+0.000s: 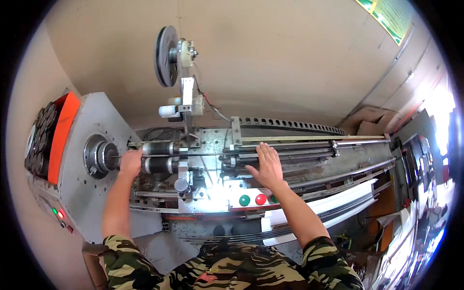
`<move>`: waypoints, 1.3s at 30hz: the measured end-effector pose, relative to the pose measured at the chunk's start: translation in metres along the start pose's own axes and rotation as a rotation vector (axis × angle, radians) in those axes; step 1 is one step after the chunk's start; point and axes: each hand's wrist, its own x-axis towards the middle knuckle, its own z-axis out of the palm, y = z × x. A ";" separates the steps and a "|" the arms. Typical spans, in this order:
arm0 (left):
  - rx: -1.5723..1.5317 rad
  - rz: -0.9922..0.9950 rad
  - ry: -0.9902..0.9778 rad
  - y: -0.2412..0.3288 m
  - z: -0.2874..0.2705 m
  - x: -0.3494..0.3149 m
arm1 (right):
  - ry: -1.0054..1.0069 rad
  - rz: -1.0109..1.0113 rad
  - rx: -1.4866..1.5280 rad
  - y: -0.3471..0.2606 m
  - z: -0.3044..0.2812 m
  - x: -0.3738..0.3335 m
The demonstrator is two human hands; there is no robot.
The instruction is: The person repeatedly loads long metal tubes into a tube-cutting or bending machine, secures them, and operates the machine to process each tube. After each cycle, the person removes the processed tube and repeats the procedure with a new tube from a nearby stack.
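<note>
My left hand (131, 163) is closed around a thin metal rod (203, 154), close beside the round chuck (107, 155) on the grey headstock (104, 123). The rod runs rightward past two dark rollers (159, 148) and over the carriage plate (212, 137). Farther right, my right hand (268, 166) lies palm down over the dark parallel bars (299, 151), fingers stretched forward and thumb apart. Whether it touches the rod's far part cannot be told. Green (244, 200) and red (260, 199) push buttons sit on the carriage front; my right forearm partly covers another green one.
A wire spool (166, 58) stands on an arm above the carriage. A cable chain (290, 124) runs along the back. Several thin rods (338, 210) lie on a white sheet (285, 238) at the front right. An orange-edged box (64, 137) sits far left.
</note>
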 end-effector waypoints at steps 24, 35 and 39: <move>-0.032 0.111 0.075 -0.026 0.039 0.003 | -0.034 0.251 -0.057 -0.041 0.006 0.018; -0.136 0.173 0.124 -0.029 0.036 0.002 | -0.035 0.328 -0.031 -0.061 0.011 0.031; -0.087 0.169 0.090 -0.025 0.028 0.000 | -0.021 0.313 -0.046 -0.059 0.014 0.031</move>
